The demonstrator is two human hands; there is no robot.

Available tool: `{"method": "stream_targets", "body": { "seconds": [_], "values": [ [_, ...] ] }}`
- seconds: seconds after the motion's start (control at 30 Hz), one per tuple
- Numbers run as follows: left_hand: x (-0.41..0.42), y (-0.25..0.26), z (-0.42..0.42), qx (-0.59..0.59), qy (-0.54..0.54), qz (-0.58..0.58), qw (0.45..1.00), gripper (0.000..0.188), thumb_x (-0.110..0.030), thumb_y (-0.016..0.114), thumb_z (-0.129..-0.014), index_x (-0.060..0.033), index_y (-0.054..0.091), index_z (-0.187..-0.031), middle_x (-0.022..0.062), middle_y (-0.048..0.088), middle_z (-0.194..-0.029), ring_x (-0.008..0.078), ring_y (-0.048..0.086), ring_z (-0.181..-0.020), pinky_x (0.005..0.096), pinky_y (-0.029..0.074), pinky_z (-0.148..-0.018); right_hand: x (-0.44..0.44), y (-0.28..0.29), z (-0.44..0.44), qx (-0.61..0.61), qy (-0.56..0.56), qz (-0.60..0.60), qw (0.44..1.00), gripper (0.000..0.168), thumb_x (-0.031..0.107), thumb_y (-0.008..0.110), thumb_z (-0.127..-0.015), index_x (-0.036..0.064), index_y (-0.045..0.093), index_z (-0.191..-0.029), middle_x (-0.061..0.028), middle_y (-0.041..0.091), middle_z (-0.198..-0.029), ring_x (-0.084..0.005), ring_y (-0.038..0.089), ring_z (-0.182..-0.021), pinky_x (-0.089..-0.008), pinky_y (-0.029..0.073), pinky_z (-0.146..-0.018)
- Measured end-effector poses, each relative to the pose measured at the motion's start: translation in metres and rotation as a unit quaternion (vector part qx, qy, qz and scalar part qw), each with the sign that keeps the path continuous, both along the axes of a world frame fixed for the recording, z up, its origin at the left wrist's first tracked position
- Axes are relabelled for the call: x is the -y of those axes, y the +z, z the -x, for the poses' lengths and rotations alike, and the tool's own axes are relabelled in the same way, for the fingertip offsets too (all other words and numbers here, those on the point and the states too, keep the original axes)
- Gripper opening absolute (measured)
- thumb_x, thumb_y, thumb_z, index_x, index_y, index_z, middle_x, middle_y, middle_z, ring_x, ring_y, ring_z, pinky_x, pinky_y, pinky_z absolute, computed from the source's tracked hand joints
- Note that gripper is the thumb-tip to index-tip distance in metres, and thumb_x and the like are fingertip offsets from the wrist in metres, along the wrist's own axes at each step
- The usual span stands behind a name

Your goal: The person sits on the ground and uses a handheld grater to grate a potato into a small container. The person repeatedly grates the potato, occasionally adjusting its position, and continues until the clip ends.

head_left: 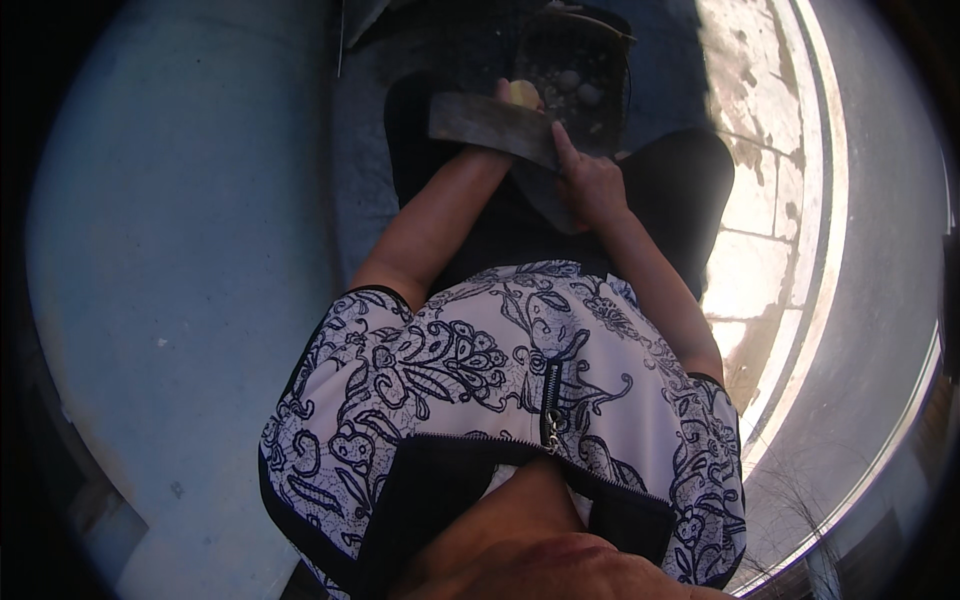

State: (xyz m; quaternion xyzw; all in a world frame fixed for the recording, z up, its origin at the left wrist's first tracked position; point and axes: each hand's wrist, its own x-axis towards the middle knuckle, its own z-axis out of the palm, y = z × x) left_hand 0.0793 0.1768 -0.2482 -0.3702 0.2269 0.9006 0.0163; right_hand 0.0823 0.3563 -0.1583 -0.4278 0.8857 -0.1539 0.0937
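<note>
My left hand [503, 88] holds a pale yellow, rounded piece of produce [525, 94], perhaps a peeled potato. A broad cleaver-like blade [487, 129] crosses in front of that hand and hides most of it. My right hand [594, 184] grips the knife at its right end, index finger stretched towards the blade. The handle is hidden inside the fist. Just beyond both hands stands a dark container [624, 71] between my knees. Inside it lie round pale pieces [568, 80] and small scattered bits, too dim to identify.
My dark-clothed knees [694, 169] flank the work. On the left runs a wide bluish-grey surface [187, 225]. Sunlit paving with wet patches [750, 262] lies to the right, beside a curved-looking pale edge [825, 202]. A thin stick-like piece [600, 26] crosses the container's far end.
</note>
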Motion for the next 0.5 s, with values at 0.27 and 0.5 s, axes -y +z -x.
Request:
{"method": "stream_targets", "body": {
  "seconds": [0.27,0.5],
  "values": [
    [-0.01,0.026,0.001,-0.09,0.055,-0.047,0.993,0.04,-0.046,0.045,-0.085,-0.0087,0.054,-0.096,0.0085,0.059,-0.089,0.0236,0.056,-0.085,0.0374,0.047,-0.077,-0.017,-0.01,0.015,0.01,-0.082,-0.056,0.995,0.075,0.017,0.059,-0.069,0.015,0.027,-0.136,-0.0116,0.062,-0.08,-0.0295,0.061,-0.066,-0.0416,0.048,-0.058],
    [-0.013,0.024,0.001,0.034,-0.006,0.088,0.996,0.061,-0.062,0.029,-0.085,-0.0073,0.053,-0.098,0.0095,0.058,-0.084,0.0215,0.056,-0.077,0.0329,0.047,-0.07,-0.005,-0.005,0.0,-0.031,0.023,0.049,0.998,0.078,0.014,0.062,-0.066,0.013,0.028,-0.136,-0.0094,0.062,-0.078,-0.0252,0.061,-0.064,-0.0367,0.048,-0.057]
  ]
}}
